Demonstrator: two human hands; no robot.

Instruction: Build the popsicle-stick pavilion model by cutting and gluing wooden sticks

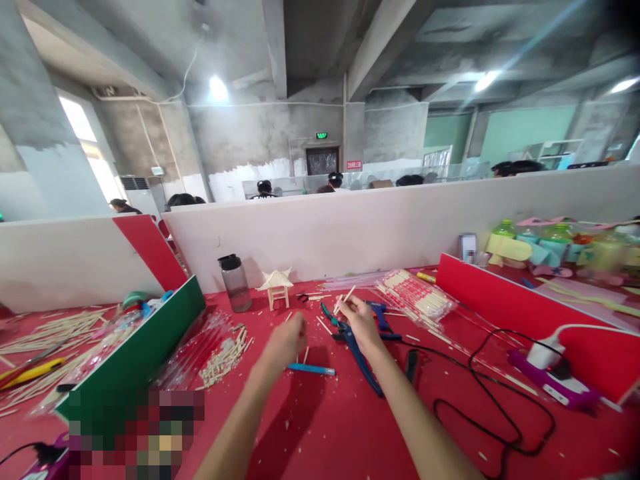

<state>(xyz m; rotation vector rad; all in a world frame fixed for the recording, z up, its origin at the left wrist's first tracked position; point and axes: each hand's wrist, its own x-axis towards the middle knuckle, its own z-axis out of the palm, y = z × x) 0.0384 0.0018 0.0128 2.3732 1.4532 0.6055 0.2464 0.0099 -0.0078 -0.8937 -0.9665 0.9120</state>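
Note:
My right hand [362, 325] pinches a short pale wooden stick [346, 299] between thumb and fingertips. Under that hand lie blue-handled cutting pliers [361, 357] on the red table. To the left, my left hand [287, 339] is closed and slightly blurred, its fingers curled inward. Short stick ends show around it, and I cannot make out whether it grips one. A blue pen-like tool [311, 369] lies just below and between my hands. Behind my left hand stands a small pavilion model [278, 288] of pale sticks, with a peaked roof on legs.
A dark-lidded bottle [234, 283] stands left of the model. Cut stick pieces [226, 357] lie piled near a green divider [145, 353]. Bagged sticks [415, 297], a blue glue gun [381, 315] with black cable [500, 417], and a purple power strip [555, 380] are on the right.

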